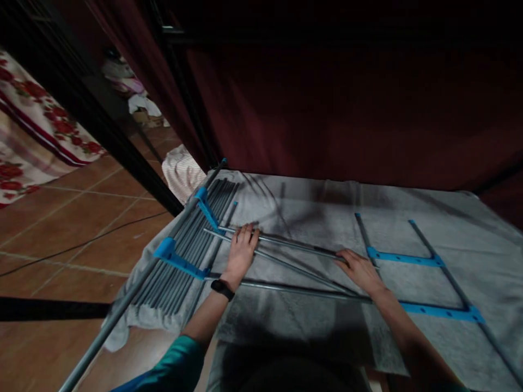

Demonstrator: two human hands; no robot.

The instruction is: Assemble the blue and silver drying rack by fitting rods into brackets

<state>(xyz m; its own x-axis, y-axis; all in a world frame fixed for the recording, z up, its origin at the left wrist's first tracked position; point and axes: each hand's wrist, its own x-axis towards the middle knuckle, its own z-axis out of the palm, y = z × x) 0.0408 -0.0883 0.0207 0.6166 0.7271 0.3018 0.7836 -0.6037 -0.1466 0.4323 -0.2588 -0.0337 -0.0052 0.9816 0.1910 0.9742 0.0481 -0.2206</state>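
Upper metal tube (290, 244) spans the middle of the grey cloth (318, 215). Right hand (360, 270) — fingers and thumb clamped on the tube's right end. Left hand (242, 251) — fingers over the tube, near the upper-left blue bracket (207, 210); cannot tell whether closed. Diagonal metal tube (294, 268) runs nearer the wearer.

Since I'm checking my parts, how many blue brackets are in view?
4: far left bracket and near left bracket; far right bracket and near right bracket, partly behind an arm.
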